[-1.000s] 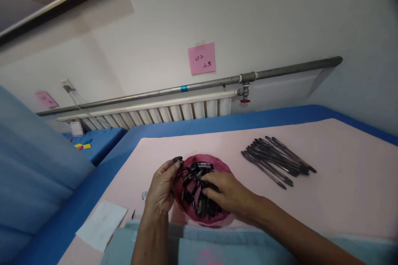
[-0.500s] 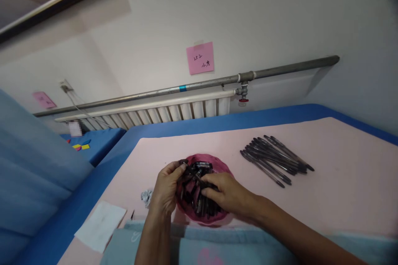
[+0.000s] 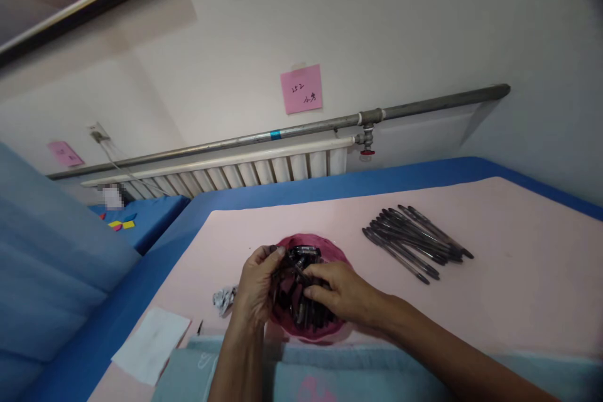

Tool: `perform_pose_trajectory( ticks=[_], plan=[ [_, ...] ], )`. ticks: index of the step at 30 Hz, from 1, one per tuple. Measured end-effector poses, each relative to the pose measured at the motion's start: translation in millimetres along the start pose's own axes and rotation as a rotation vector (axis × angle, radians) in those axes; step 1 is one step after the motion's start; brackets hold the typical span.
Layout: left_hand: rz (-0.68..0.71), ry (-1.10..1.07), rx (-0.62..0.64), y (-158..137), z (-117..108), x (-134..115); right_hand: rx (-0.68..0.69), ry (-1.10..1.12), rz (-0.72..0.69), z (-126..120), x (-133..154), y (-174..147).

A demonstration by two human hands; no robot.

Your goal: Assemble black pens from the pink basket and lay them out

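A dark pink basket [image 3: 336, 254] holds many short black pen parts [image 3: 305, 315], some of them shiny. My left hand [image 3: 254, 286] is closed at the basket's left rim, thumb and fingers pinching a dark pen part that is mostly hidden. From the right, my right hand [image 3: 346, 292] reaches over the basket with its thumb and fingers closed around another dark piece, seemingly part of a pen. Both hands' fingertips are near each other above the contents. Right of the basket, several black pens with clear barrels [image 3: 409, 239] lie fanned on the pink sheet.
A pink sheet [image 3: 509, 276] covers the blue table [image 3: 377, 177]. Crumpled paper [image 3: 224, 300], a white paper square [image 3: 151, 344] and a small dark piece [image 3: 200, 328] lie left. Light blue cloth [image 3: 367, 370] lines the near edge. A radiator [image 3: 264, 169] stands behind.
My left hand has shifted slightly right, and the dark piece in its fingers shows less. My right hand keeps nearly the same place. The whole view has moved a little.
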State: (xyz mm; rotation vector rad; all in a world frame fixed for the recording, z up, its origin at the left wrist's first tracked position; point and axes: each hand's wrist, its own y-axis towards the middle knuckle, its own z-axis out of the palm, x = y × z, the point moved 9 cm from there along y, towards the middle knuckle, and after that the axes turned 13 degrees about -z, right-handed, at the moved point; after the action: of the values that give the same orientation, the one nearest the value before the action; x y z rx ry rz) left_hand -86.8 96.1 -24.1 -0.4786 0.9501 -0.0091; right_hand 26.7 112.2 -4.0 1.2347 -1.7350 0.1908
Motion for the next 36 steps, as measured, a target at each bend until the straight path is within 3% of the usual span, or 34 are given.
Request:
perform_pose_trajectory(
  ticks=[36],
  plan=[
    [-0.055, 0.073, 0.053, -4.3, 6.0, 4.1, 0.018, 0.008, -0.004, 2.4, -5.0, -0.7]
  ],
)
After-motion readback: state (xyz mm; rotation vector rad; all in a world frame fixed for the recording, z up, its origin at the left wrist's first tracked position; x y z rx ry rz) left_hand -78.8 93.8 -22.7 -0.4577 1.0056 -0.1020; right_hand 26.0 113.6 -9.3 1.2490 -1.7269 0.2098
